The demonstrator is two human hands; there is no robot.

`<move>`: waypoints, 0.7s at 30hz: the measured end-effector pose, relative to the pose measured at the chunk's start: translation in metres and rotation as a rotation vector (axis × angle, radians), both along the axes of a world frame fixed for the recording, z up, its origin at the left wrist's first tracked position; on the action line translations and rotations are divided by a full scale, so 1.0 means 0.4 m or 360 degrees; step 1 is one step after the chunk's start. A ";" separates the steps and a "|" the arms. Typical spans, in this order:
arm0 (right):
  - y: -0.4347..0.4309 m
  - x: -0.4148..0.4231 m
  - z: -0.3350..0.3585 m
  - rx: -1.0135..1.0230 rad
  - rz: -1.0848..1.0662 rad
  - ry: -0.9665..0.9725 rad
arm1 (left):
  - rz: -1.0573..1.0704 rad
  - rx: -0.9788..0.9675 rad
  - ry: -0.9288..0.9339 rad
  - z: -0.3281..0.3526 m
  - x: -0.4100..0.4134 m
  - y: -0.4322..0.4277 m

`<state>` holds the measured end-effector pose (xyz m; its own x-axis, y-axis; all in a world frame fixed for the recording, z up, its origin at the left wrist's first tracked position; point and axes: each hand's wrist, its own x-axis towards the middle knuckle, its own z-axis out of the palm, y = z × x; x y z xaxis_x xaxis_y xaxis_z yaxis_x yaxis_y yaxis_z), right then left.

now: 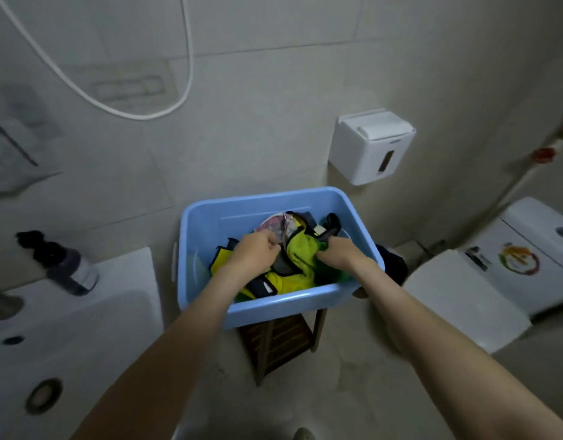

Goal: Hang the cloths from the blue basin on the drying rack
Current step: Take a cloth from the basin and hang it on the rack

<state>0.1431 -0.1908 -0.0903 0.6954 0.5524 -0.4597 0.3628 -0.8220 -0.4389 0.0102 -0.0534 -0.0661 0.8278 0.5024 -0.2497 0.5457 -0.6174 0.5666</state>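
Left hand, right hand, fingers around cloths in basin

My left forearm and right forearm bare from lower frame edge to wrist, left hand and right hand likewise bare.

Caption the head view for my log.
In the blue basin on a wooden stool, the left hand and right hand grip cloths.

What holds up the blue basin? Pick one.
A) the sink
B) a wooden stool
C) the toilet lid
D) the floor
B: the basin sits on a dark wooden stool, which stands on the floor between the sink and the toilet.
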 end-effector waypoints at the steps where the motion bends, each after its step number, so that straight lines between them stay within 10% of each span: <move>1: 0.006 0.009 -0.002 -0.0044 0.0031 0.0024 | 0.0000 -0.0010 0.0015 -0.007 0.012 -0.002; 10: 0.009 0.094 0.010 0.0198 -0.0024 -0.0203 | -0.0274 0.0000 -0.0054 -0.045 0.118 -0.037; 21: -0.002 0.122 0.180 0.1245 -0.0529 -0.0245 | -0.0384 0.0242 0.0561 0.010 0.121 0.004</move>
